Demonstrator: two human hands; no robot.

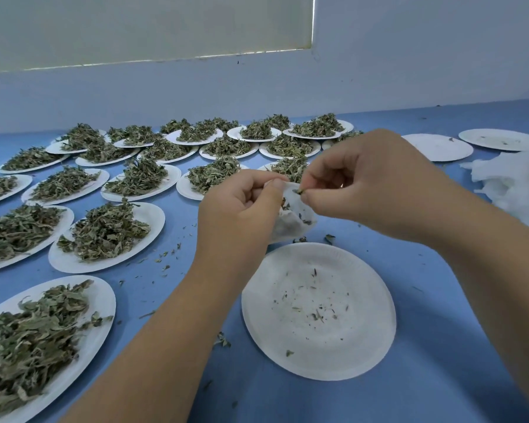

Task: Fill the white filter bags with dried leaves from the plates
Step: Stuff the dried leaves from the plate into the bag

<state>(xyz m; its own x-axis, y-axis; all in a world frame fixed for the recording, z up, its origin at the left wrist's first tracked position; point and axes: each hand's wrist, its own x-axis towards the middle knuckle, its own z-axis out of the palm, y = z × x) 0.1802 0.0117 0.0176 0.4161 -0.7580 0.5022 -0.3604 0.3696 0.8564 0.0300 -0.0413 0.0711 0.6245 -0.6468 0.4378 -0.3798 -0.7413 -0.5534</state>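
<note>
Head view: just beyond the emptied plate (257, 315), left hand (239, 209) pinches filter bag (293, 222) open; right hand (364, 181), pinching leaves (300, 191), should push deep.

A: Status of the filter bag (292, 222)?
B: The left hand (239, 206) grips its mouth; the right hand (370, 181) pinches a leaf scrap (300, 191) at the opening. Bag appears partly filled.
A: The plate (364, 331) beneath?
B: Crumbs only. The heaped plates (74, 265) lie left.

Left hand (239, 206), right hand (370, 178): apparently pinching.
</note>
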